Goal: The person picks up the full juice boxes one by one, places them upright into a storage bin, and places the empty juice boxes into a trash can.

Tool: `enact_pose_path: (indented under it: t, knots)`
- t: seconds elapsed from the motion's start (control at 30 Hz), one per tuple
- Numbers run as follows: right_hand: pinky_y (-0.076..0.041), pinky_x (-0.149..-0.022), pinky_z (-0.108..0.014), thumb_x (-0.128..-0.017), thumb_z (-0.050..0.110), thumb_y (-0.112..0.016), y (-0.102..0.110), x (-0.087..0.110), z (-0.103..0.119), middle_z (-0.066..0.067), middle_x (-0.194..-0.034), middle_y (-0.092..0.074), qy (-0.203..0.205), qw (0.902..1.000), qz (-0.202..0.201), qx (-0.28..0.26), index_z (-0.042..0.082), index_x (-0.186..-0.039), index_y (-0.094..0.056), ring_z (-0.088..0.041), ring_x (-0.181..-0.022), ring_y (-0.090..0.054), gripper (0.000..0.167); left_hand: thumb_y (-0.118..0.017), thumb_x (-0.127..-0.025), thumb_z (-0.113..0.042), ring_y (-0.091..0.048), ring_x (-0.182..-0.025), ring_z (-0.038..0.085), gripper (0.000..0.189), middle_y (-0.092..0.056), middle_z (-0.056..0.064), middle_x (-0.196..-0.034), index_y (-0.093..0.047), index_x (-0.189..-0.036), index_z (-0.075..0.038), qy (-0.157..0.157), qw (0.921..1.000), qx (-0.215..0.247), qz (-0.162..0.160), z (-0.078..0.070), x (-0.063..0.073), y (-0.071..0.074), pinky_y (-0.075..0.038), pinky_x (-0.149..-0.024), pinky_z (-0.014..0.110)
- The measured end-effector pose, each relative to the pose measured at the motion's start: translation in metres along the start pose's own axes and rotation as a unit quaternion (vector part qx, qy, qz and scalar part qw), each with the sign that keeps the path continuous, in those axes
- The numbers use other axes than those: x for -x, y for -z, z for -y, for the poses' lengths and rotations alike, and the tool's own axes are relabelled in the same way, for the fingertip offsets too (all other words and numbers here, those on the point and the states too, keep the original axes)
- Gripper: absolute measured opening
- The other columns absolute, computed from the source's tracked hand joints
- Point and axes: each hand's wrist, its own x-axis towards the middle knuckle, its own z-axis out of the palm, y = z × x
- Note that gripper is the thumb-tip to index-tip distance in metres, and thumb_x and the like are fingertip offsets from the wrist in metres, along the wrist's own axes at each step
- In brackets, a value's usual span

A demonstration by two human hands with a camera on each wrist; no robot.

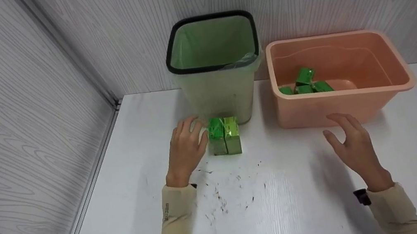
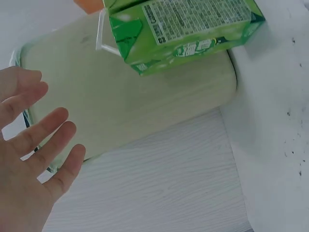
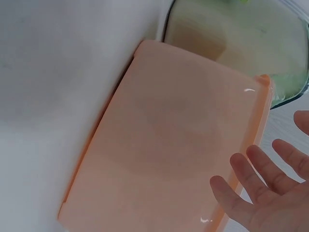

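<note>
Two green drink cartons stand side by side on the table, close in front of the pale green bin. My left hand is just left of them, fingers loosely bent and holding nothing. The left wrist view has one printed carton up close, a clear straw by its end, beyond the spread fingers. To the right, my right hand hovers at the front wall of the pink tub. Its fingers are apart with nothing in them.
Several green cartons lie inside the tub at its left end. A black rim holds a clear liner around the bin's mouth. Dark specks dot the white table in front. Wood-grain panels rise behind and at the left.
</note>
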Motion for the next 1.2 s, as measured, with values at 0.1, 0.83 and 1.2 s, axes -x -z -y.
enact_pose_path:
  t: [0.1, 0.83, 1.2]
  knots:
    - [-0.034, -0.097, -0.014, -0.083, -0.015, -0.071, -0.003, -0.001, 0.001, -0.025, -0.115, -0.064, 0.009, 0.9999, -0.002, -0.009, -0.010, -0.118, -0.065, -0.041, -0.109, -0.061, 0.036, -0.070, -0.094, -0.006, -0.057, -0.118, 0.035, 0.021, -0.063, 0.019, -0.126, -0.071, -0.114, -0.002, -0.004, 0.9999, -0.008, -0.009, 0.008, -0.005, 0.003, -0.050, -0.091, 0.051]
    - [-0.035, -0.097, -0.012, -0.083, -0.016, -0.071, -0.018, -0.008, 0.010, -0.024, -0.113, -0.065, 0.031, 0.9986, 0.022, -0.036, -0.010, -0.116, -0.065, -0.039, -0.107, -0.062, 0.035, -0.061, -0.097, -0.005, -0.041, -0.139, 0.035, 0.048, -0.046, 0.019, -0.151, -0.054, -0.145, -0.004, -0.026, 0.9929, -0.106, -0.048, 0.058, -0.054, 0.018, -0.034, -0.112, 0.048]
    - [-0.046, -0.091, -0.055, -0.085, -0.012, -0.071, -0.038, -0.015, 0.018, -0.025, -0.115, -0.066, 0.012, 0.9972, 0.045, -0.059, -0.010, -0.117, -0.065, -0.041, -0.110, -0.061, 0.032, -0.062, -0.097, -0.004, -0.038, -0.141, 0.035, 0.054, -0.042, 0.020, -0.155, -0.049, -0.150, -0.004, -0.039, 0.9931, -0.106, -0.031, 0.062, -0.075, 0.018, -0.031, -0.114, 0.049]
